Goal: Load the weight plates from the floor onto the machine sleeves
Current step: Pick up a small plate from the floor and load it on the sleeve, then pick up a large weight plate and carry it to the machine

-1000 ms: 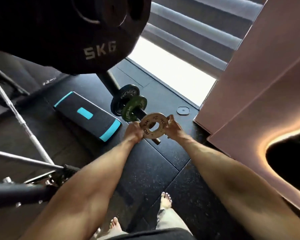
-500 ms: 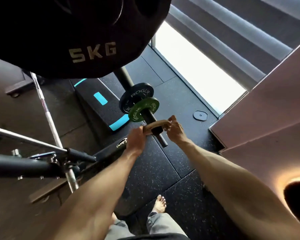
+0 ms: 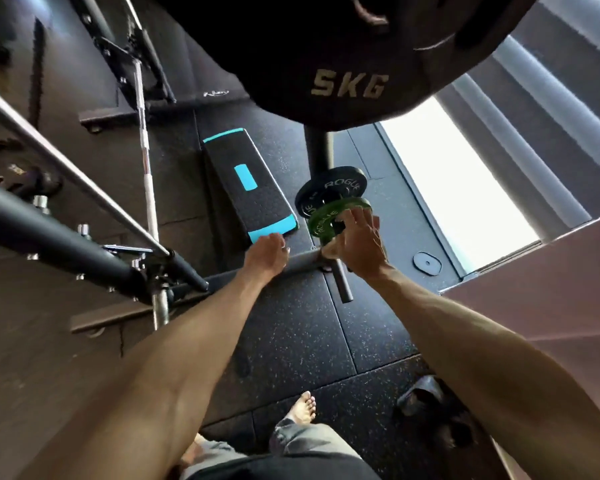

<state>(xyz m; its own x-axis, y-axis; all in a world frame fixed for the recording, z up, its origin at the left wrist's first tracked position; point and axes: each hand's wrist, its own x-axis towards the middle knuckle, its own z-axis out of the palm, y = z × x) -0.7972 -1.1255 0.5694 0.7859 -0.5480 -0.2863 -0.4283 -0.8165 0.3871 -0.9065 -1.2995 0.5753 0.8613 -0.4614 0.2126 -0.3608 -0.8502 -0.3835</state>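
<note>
Black speckled rubber floor [image 3: 291, 341] fills the room, with a bright window [image 3: 465, 188] low on the right and a black step board [image 3: 246, 188] with blue ends lying on the mats beside a silver barbell [image 3: 146, 161]

The loading looks well under way. A dark sleeve [image 3: 342, 284] slants down toward the person, its bare end sticking out past the right hand. Two small plates already sit on it, one against the other: a black plate [image 3: 329, 188] further up and a green plate [image 3: 321, 220] in front of it, both lettered ROGUE and tilted with the sleeve. Higher up and very close to the camera hangs a large plate [image 3: 343, 57] marked 5KG.

The right hand [image 3: 357, 244] has its fingers straight and spread, laid against the face of the green plate as if pushing the stack home. A pale tan edge [image 3: 327, 252] shows just under that hand on the sleeve; it may be a third small plate, but the hand hides too much to be sure. The left hand [image 3: 265, 256] hangs free beside the sleeve, fingers loosely bent, holding nothing.

A small flat disc [image 3: 426, 263] lies on the floor near the window, well apart from the hands. I cannot tell whether it is a plate waiting to be loaded; if it is, that is what is left, along with seating the stack snugly
</note>
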